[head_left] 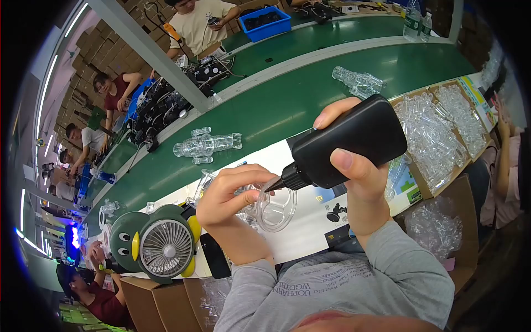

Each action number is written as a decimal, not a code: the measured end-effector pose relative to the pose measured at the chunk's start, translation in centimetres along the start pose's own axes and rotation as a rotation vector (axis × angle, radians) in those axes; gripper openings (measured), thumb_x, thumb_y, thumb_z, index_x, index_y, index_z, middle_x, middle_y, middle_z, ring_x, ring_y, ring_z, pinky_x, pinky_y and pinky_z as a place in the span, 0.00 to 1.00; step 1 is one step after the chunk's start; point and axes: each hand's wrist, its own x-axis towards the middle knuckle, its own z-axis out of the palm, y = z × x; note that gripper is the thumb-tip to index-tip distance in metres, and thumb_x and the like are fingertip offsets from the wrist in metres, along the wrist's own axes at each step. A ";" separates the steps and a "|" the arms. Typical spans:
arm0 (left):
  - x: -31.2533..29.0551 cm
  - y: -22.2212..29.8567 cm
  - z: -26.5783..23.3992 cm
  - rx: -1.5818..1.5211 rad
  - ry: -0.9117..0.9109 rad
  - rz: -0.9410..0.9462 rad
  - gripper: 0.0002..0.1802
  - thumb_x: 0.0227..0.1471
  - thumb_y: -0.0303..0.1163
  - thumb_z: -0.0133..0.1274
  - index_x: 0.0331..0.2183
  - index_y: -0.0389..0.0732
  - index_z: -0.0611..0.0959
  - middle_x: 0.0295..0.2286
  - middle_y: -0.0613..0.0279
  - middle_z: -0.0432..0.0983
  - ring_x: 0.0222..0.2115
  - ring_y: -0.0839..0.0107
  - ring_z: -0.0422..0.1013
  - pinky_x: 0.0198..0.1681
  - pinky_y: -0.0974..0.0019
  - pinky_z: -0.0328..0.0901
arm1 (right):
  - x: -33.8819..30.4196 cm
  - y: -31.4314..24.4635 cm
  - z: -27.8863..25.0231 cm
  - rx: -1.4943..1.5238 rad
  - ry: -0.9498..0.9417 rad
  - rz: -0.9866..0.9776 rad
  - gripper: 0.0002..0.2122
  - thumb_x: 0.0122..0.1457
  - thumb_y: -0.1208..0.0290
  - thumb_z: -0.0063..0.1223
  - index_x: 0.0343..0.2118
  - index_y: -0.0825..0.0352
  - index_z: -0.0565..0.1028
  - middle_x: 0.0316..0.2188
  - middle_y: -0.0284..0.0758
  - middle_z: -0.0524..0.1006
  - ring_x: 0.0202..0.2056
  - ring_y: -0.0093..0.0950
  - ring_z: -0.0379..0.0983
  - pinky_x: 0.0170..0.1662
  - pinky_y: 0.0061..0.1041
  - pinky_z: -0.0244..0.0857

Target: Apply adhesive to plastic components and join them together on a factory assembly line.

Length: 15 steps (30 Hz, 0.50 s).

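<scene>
My right hand [359,171] is wrapped round a black squeeze bottle [354,141], tilted so that its narrow nozzle points down to the left. The nozzle tip meets the rim of a round clear plastic part [279,213], or sits very close to it; I cannot tell which. That part is pinched between the fingers and thumb of my left hand [232,191]. More clear plastic pieces lie behind and below my left hand, partly hidden by it. A clear plastic assembly [207,145] lies on the green table [282,113] beyond my left hand.
A green penguin-shaped fan [166,246] and a black phone [214,257] lie left of my forearm. Another clear assembly [359,82] sits farther back. Cardboard boxes of clear parts [428,133] stand at the right. Beyond a grey post [160,55], other people work.
</scene>
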 end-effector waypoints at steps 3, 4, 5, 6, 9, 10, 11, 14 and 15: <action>0.1 0.0 0.1 0.004 0.010 -0.007 0.21 0.51 0.39 0.49 0.37 0.28 0.76 0.32 0.51 0.74 0.33 0.60 0.70 0.37 0.65 0.63 | 0.0 0.0 0.0 -0.009 -0.015 -0.007 0.15 0.45 0.74 0.57 0.37 0.69 0.70 0.35 0.36 0.73 0.34 0.21 0.70 0.39 0.20 0.65; 0.0 0.1 0.1 0.008 0.023 -0.006 0.21 0.51 0.39 0.49 0.37 0.28 0.76 0.32 0.51 0.74 0.33 0.60 0.70 0.37 0.65 0.63 | 0.0 0.0 0.0 -0.013 -0.018 -0.006 0.15 0.45 0.74 0.57 0.37 0.69 0.69 0.35 0.36 0.73 0.34 0.21 0.70 0.39 0.20 0.65; 0.0 0.2 0.1 0.011 0.034 -0.004 0.21 0.51 0.39 0.49 0.37 0.28 0.76 0.32 0.51 0.74 0.33 0.61 0.70 0.37 0.65 0.63 | 0.0 0.0 0.1 -0.017 -0.021 -0.004 0.15 0.44 0.74 0.57 0.37 0.69 0.69 0.35 0.36 0.73 0.34 0.21 0.70 0.39 0.20 0.65; 0.0 0.3 0.1 0.011 0.035 -0.004 0.21 0.51 0.39 0.49 0.37 0.28 0.76 0.32 0.51 0.74 0.33 0.61 0.70 0.37 0.65 0.63 | 0.0 0.0 0.1 -0.017 -0.021 -0.004 0.15 0.44 0.74 0.57 0.37 0.69 0.69 0.35 0.36 0.73 0.34 0.21 0.70 0.39 0.20 0.65; 0.0 0.6 0.1 0.008 0.044 -0.032 0.21 0.52 0.40 0.49 0.37 0.28 0.76 0.32 0.51 0.74 0.33 0.61 0.70 0.37 0.65 0.63 | -0.1 0.0 0.2 -0.036 -0.025 0.004 0.15 0.44 0.74 0.57 0.37 0.69 0.69 0.35 0.36 0.73 0.34 0.21 0.70 0.39 0.20 0.65; 0.0 0.6 0.1 0.016 0.041 -0.043 0.22 0.52 0.40 0.49 0.37 0.28 0.76 0.32 0.51 0.74 0.32 0.61 0.70 0.37 0.65 0.64 | -0.1 0.0 0.2 -0.017 -0.024 0.004 0.15 0.44 0.74 0.57 0.37 0.69 0.69 0.35 0.36 0.73 0.34 0.21 0.70 0.40 0.20 0.65; 0.1 0.6 0.1 0.025 0.038 -0.053 0.22 0.51 0.41 0.49 0.37 0.28 0.76 0.32 0.51 0.74 0.32 0.61 0.70 0.36 0.65 0.64 | -0.1 0.0 0.2 0.002 -0.024 0.004 0.15 0.44 0.75 0.57 0.37 0.69 0.69 0.35 0.36 0.73 0.35 0.21 0.70 0.40 0.20 0.65; 0.4 0.3 0.0 0.050 0.023 -0.020 0.21 0.52 0.40 0.48 0.36 0.28 0.77 0.31 0.52 0.74 0.32 0.62 0.71 0.36 0.66 0.64 | 0.2 0.5 0.1 0.060 0.035 -0.044 0.15 0.45 0.75 0.57 0.38 0.69 0.69 0.35 0.35 0.73 0.33 0.20 0.70 0.38 0.19 0.66; 0.2 0.2 -0.2 0.049 0.023 -0.020 0.21 0.52 0.40 0.48 0.36 0.28 0.77 0.31 0.52 0.74 0.32 0.62 0.71 0.36 0.66 0.64 | 0.3 0.5 0.2 0.059 0.035 -0.043 0.15 0.45 0.75 0.57 0.38 0.69 0.69 0.35 0.35 0.73 0.33 0.20 0.70 0.38 0.19 0.66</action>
